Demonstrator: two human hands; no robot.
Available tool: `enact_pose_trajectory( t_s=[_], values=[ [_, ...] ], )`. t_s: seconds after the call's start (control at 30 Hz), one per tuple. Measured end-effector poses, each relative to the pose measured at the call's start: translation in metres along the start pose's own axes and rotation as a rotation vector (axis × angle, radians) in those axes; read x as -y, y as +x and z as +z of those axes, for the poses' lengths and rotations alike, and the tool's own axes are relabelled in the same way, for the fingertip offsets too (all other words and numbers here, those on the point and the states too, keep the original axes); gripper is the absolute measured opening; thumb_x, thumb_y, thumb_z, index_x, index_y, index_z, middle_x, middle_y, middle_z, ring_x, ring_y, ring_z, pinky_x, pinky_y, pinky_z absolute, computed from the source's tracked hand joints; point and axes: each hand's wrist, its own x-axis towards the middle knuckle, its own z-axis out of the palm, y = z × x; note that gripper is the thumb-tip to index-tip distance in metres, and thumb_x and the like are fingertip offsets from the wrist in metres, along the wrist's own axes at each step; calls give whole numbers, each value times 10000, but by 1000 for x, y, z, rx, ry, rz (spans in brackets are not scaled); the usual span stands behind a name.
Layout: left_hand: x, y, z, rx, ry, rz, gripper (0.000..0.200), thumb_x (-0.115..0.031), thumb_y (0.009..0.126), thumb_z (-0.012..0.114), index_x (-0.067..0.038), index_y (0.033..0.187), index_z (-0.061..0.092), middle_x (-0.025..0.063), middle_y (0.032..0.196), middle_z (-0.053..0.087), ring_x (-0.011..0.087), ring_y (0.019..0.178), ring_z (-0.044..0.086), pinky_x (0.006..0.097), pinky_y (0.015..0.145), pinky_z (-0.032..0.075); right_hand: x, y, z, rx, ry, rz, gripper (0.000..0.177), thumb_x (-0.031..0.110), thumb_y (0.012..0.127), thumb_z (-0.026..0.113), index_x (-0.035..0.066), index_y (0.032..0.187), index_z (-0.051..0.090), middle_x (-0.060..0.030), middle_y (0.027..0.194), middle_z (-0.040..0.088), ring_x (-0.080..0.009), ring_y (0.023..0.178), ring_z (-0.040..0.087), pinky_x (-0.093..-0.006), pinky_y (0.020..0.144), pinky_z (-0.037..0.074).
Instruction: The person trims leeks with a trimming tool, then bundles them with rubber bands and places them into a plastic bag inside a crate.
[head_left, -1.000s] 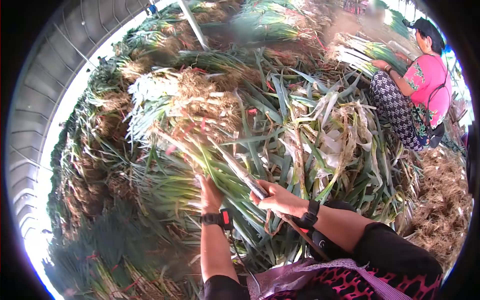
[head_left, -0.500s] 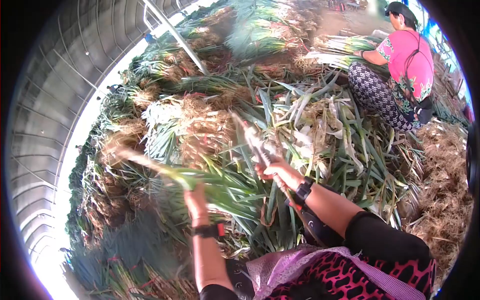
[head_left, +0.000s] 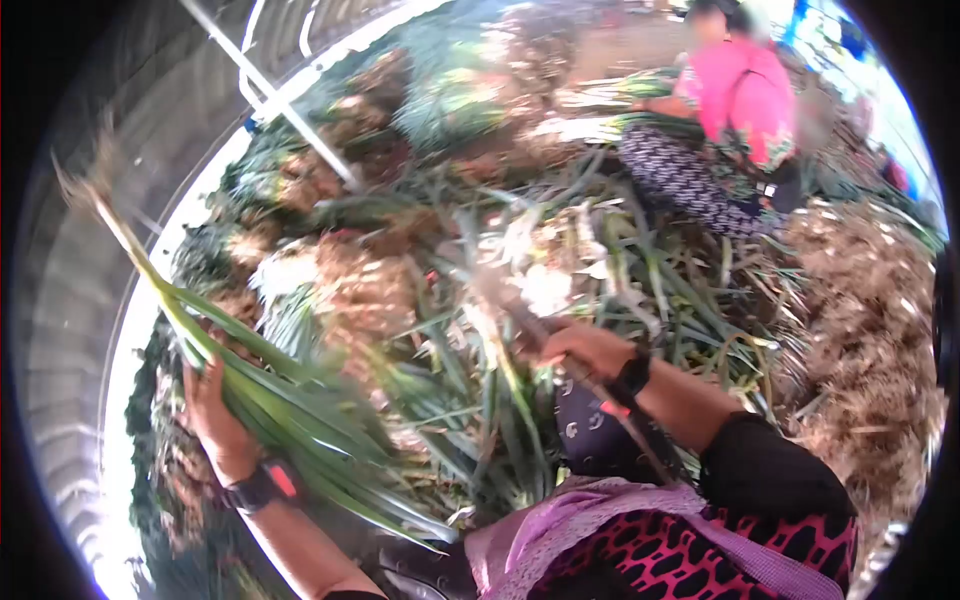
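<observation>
My left hand (head_left: 215,415) is closed around a long green onion (head_left: 275,398), raised at the left. Its pale stem and roots point up and left, while broad green leaves fan down toward my lap. My right hand (head_left: 590,350), near the middle, grips what looks like an air blow gun (head_left: 522,318), blurred, its tip aimed up and left. A thin hose (head_left: 640,437) runs back from it past my knee. Below and beyond both hands lies a heap of loose onion leaves and peelings (head_left: 490,390). Part of my right fingers is hidden behind the tool.
Rooty onion bundles (head_left: 350,285) are stacked ahead and to the left. A person in a pink top (head_left: 740,95) squats at the upper right beside more onions. A brown root pile (head_left: 860,340) lies at the right. A slanted metal pole (head_left: 290,115) stands at the upper left.
My left hand has swung left and outward with the green onion, away from the tool. My right hand still grips the tool, a little lower and further right. The whole view has shifted.
</observation>
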Motion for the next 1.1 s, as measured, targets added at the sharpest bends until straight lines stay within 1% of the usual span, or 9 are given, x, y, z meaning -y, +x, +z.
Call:
enact_pose_trajectory(
  t_s=[0.1,0.23,0.33,0.53,0.7,0.73,0.83,1.0,1.1],
  values=[
    [164,4,34,-17,98,-249,335,-145,892,552,-13,1197,516,81,1052,578,178,948,517,330,826,443,-19,-19,51,49,248,292,167,43,718,554,-29,868,565,-73,768,552,-107,591,508,-172,509,393],
    [342,-67,23,133,301,-299,353,-148,816,637,18,1118,561,109,963,629,190,838,553,346,756,455,-75,-30,71,11,202,462,264,33,741,546,8,1004,541,-48,862,580,-127,754,564,-261,671,487],
    [383,-134,25,45,64,-695,323,-156,819,634,28,1069,544,143,933,626,232,800,610,354,680,506,-85,-25,80,9,159,517,352,56,774,545,32,1122,499,-41,990,577,-158,953,581,-324,812,496],
    [403,-162,23,89,-567,-885,313,-86,843,556,11,1132,485,162,976,610,252,788,635,368,656,536,-107,-9,96,-61,-69,575,312,192,894,577,36,1151,493,-34,935,573,-119,837,581,-280,762,491],
    [441,-153,41,31,-456,-857,354,-89,810,565,18,1141,497,153,991,605,242,823,609,362,693,510,-115,-18,98,-67,-451,563,299,204,874,603,28,1098,514,0,831,542,-73,740,521,-235,683,450],
    [451,-155,45,18,-425,-851,361,-90,805,565,20,1143,500,152,994,604,241,829,604,362,699,505,-106,-21,109,-115,-497,519,309,268,835,633,4,972,549,-26,768,566,-84,694,499,-267,665,429],
    [468,-159,52,-110,-437,-882,342,-68,807,554,28,1133,517,150,995,606,246,829,606,368,701,503,-106,-25,120,-43,-701,450,374,268,832,635,-26,1042,536,-62,797,587,-103,723,520,-280,679,438],
    [463,-165,54,-179,-499,-880,318,-103,823,582,59,1094,540,165,944,618,278,780,617,409,669,517,-126,-32,123,34,-965,354,471,315,778,648,-35,1077,547,-232,868,617,-359,821,608,-390,723,457],
    [464,-165,56,-208,-488,-926,402,-103,809,610,63,1158,501,168,979,609,272,801,615,401,684,516,-129,-29,126,74,-1007,359,431,320,784,642,-35,1015,560,-220,838,619,-345,800,615,-389,708,456]
  ],
)
